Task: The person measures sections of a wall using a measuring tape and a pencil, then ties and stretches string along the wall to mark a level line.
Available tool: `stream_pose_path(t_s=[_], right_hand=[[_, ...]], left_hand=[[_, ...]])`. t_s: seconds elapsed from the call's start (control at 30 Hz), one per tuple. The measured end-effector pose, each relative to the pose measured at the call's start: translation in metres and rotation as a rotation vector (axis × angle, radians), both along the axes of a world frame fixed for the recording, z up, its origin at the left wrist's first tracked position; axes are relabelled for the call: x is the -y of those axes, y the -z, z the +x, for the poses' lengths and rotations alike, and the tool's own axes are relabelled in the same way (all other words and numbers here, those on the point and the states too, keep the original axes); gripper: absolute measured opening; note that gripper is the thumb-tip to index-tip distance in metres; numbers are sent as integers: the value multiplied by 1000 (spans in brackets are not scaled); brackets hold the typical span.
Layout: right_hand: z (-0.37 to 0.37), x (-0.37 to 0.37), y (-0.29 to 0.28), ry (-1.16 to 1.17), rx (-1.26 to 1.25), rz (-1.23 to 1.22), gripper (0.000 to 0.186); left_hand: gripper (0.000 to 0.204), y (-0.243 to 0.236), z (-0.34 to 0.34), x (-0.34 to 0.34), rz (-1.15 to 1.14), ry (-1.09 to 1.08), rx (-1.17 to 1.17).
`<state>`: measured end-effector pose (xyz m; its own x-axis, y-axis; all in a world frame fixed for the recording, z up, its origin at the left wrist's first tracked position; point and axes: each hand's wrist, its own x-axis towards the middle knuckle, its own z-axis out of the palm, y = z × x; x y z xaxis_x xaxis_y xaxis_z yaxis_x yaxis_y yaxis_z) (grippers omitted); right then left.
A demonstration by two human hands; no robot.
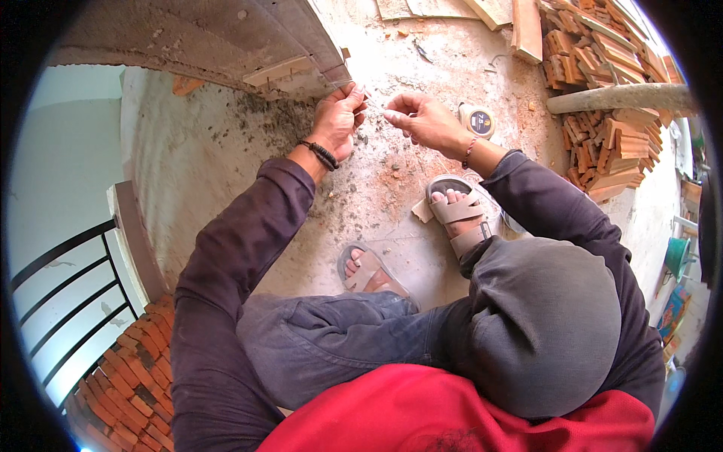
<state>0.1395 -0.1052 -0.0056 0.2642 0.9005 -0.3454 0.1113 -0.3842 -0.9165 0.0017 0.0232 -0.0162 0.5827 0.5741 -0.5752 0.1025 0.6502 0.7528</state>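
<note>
My left hand (337, 120) pinches a thin pale string (372, 101) beside the lower corner of a rough concrete structure (286, 49). Just to the right, my right hand (426, 123) has thumb and forefinger closed on the same string, its other fingers curled. Fine strands show between the two hands; their ends are hard to make out. A tape measure (477, 121) lies on the stained concrete floor (384, 188) behind my right hand, near its wrist.
Stacked terracotta pieces (602, 143) and a pale pole (617, 98) stand at right, wooden boards (527, 30) at the top. A black railing (68, 264) and bricks (132, 377) are at lower left. My sandalled feet (456, 211) rest below my hands.
</note>
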Motion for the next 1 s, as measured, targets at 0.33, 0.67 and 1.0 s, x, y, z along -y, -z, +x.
stream_pose_path(t_s=[0.33,0.67,1.0], right_hand=[[9,1,-6,-168,264,87,18],[9,-82,8,29,-286,-62,25],[35,-70,-12,-94,-264,-3,17]], left_hand=[[15,-15,8,7,106,15,-90],[22,-7,1,16,316,58,-60],[26,4,-19,18,515,-179,-107]])
